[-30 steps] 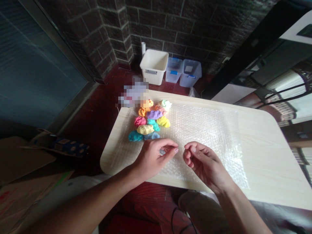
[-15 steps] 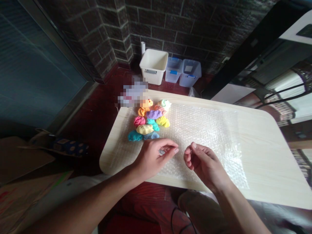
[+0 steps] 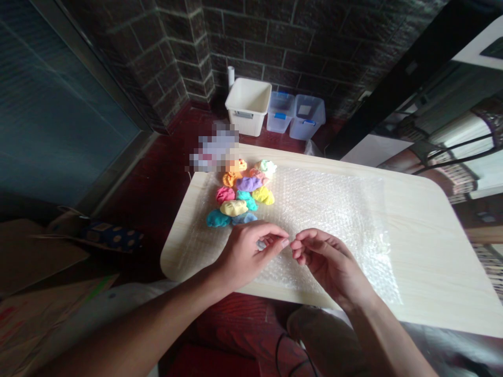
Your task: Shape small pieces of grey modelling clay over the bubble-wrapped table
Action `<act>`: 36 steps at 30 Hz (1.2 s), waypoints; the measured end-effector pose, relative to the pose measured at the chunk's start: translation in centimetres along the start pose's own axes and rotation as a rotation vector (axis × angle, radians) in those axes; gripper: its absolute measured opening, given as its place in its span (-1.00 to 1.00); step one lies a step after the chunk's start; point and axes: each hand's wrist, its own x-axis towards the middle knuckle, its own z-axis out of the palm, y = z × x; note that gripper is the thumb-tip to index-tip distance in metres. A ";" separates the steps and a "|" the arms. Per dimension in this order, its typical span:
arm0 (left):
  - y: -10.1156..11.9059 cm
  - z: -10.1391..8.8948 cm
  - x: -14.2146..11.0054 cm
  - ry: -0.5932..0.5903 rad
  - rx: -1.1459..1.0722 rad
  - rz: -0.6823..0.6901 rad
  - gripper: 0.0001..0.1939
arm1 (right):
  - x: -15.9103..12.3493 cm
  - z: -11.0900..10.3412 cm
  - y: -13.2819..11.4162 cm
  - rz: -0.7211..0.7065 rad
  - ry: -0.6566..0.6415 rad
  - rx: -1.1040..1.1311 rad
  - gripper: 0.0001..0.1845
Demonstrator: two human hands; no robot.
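Note:
Both hands hover over a sheet of bubble wrap (image 3: 334, 209) spread on a pale wooden table (image 3: 432, 251). My left hand (image 3: 251, 251) is curled, thumb and fingers pinched round a small bluish-grey piece that barely shows. My right hand (image 3: 326, 259) is curled too, its fingertips touching the left hand's fingertips; I cannot make out what it holds, if anything. Just beyond the left hand lie several lumps of coloured clay (image 3: 241, 193): teal, yellow, pink, purple, orange, pale green.
A white bin (image 3: 248, 104) and two clear lidded boxes (image 3: 296, 116) stand on the dark red floor by the brick wall. Cardboard (image 3: 35, 262) and a dotted blue item (image 3: 112, 236) lie left of the table. A blurred patch sits at the table's far left corner.
My right hand has moved left and its fingertips now meet those of the left hand. The left hand has stayed in place.

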 end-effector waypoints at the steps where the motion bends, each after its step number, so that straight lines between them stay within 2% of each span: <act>1: 0.0 0.0 0.0 -0.002 0.001 -0.002 -0.91 | 0.0 0.0 0.0 0.006 -0.003 0.013 -0.82; 9: -0.5 0.0 -0.3 -0.005 0.032 -0.002 -0.91 | 0.0 0.2 -0.3 0.051 -0.004 0.074 -0.85; 13: -0.4 0.0 -0.3 -0.004 0.033 -0.010 -0.92 | 0.0 0.1 -0.2 0.024 -0.020 0.068 -0.81; 20: -0.1 0.1 -0.1 0.017 0.001 -0.022 -0.92 | 0.1 0.0 0.3 -0.017 0.046 -0.062 -0.75; 26: 0.1 0.1 0.0 0.034 -0.031 -0.019 -0.86 | 0.0 0.4 0.5 -0.109 0.046 -0.147 -0.78; 28: 0.0 0.1 0.0 0.037 -0.036 -0.015 -0.86 | 0.0 0.5 0.5 -0.111 0.050 -0.161 -0.74; 36: 0.1 -0.1 -0.1 0.047 -0.029 0.057 -0.89 | 0.1 -0.1 1.1 -0.118 0.057 -0.206 -0.80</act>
